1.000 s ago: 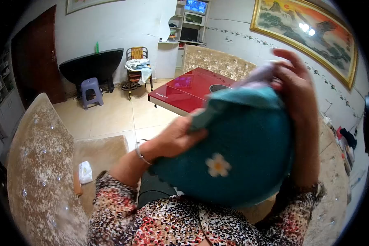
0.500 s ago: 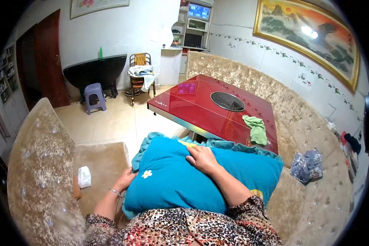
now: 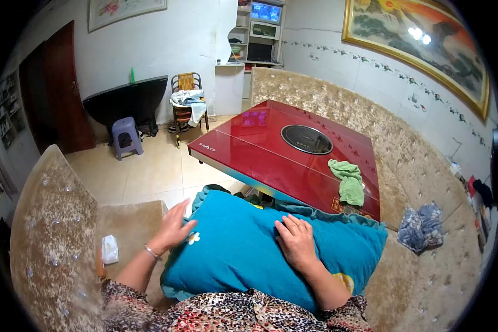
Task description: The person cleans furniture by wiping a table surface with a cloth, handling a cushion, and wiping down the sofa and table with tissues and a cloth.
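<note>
A blue pillow (image 3: 232,249) with a teal ruffled edge and a small white flower lies across the person's lap, close to the red table's near edge. My left hand (image 3: 174,226) is at the pillow's upper left part beside the flower, fingers apart and holding nothing. On the middle of the pillow rests my right hand (image 3: 296,240), palm down, its fingers spread a little and slightly bent, gripping nothing.
Ahead stands a red table (image 3: 249,138) with a round black plate (image 3: 307,139) and a green cloth (image 3: 348,182). A curved beige sofa (image 3: 420,182) holds a grey patterned cloth (image 3: 419,227) and, at left, a white packet (image 3: 109,249). Beyond are a purple stool (image 3: 126,138) and a chair (image 3: 186,82).
The pillow, earlier held up folded, now lies flat on the lap. My left hand has let go of its left edge and lifted; my right hand has shifted right along its top.
</note>
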Action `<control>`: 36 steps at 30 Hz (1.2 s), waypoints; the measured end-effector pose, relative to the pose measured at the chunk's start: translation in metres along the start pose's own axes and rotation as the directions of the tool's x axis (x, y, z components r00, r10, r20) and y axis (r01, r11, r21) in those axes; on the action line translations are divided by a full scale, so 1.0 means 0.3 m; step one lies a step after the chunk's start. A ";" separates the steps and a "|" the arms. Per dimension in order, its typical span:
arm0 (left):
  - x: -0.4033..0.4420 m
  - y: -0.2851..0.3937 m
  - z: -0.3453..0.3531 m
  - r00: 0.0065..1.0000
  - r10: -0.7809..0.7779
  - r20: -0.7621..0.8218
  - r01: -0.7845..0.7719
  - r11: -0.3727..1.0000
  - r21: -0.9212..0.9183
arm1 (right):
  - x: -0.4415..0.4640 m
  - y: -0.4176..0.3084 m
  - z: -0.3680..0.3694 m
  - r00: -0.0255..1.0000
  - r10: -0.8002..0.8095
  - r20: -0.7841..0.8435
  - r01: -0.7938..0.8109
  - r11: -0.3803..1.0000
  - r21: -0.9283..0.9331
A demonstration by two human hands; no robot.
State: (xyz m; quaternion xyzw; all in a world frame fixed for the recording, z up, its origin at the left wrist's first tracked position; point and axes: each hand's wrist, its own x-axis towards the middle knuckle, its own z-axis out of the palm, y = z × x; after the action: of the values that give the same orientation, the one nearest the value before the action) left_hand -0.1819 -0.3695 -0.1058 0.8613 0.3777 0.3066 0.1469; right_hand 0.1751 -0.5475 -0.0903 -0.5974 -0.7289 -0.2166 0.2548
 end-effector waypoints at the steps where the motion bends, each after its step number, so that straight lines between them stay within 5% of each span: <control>1: 0.057 0.095 0.002 0.988 0.151 0.014 -0.151 0.988 0.009 | 0.015 -0.010 0.001 1.000 0.002 0.001 -0.002 1.000 0.002; 4: 0.165 0.253 0.186 0.943 0.260 0.209 -0.285 0.953 0.099 | 0.016 -0.013 0.041 0.998 0.038 -0.054 -0.038 0.999 -0.011; 6: 0.177 0.277 0.313 0.931 0.219 0.292 -0.271 0.951 0.149 | -0.057 0.048 0.150 0.961 0.267 0.073 -0.273 0.957 0.097; 8: 0.194 0.206 0.450 0.798 0.135 0.587 -0.214 0.974 0.067 | -0.098 0.119 0.195 0.859 0.399 0.320 -0.460 0.876 0.144; 11: 0.215 0.193 0.490 0.776 0.131 0.617 -0.207 0.977 0.053 | -0.115 0.266 0.262 0.772 0.465 0.435 -0.614 0.722 0.319; 13: 0.214 0.186 0.494 0.782 0.142 0.606 -0.204 0.978 0.034 | -0.112 0.350 0.283 0.658 0.648 0.383 -0.734 0.440 0.518; 15: 0.207 0.176 0.504 0.801 0.123 0.586 -0.206 0.975 0.077 | -0.112 0.360 0.309 0.756 0.650 0.081 -0.648 0.725 0.233; 19: 0.182 0.138 0.486 0.830 0.060 0.555 -0.124 0.989 0.080 | -0.086 0.287 0.223 0.908 0.395 0.138 -0.399 0.917 0.001; 21: 0.166 0.127 0.472 0.857 0.070 0.511 -0.115 0.992 0.057 | -0.122 0.316 0.219 0.747 0.574 0.336 -0.605 0.796 -0.015; 23: 0.157 0.128 0.474 0.869 0.076 0.488 -0.126 0.990 0.070 | -0.191 0.406 0.237 0.646 0.687 0.334 -0.657 0.723 -0.216; 26: 0.147 0.130 0.482 0.894 0.094 0.438 -0.136 0.989 0.065 | -0.283 0.481 0.187 0.243 0.910 0.337 -0.881 0.352 -0.316; 27: 0.147 0.127 0.485 0.903 0.102 0.417 -0.134 0.990 0.050 | -0.382 0.507 0.186 0.336 0.895 0.294 -0.867 0.416 -0.274; 31: 0.158 0.078 0.504 0.944 0.118 0.308 -0.113 0.993 -0.034 | -0.670 0.623 0.221 -0.055 0.951 0.304 -0.963 0.030 -0.267; 34: 0.164 0.029 0.458 0.985 -0.120 0.126 0.110 0.990 0.084 | -0.796 0.615 0.236 -0.162 0.918 0.363 -0.978 -0.101 -0.180; 36: 0.152 0.005 0.372 0.955 -0.252 0.160 0.232 0.964 0.134 | -0.857 0.600 0.245 -0.181 0.887 0.424 -0.983 -0.162 -0.081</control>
State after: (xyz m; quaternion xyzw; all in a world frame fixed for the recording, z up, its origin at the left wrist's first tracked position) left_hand -0.0855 -0.3390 -0.1719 0.8390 0.4828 0.1874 0.1669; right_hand 0.3836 -0.6627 -0.3072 -0.9203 -0.0815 0.2602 0.2805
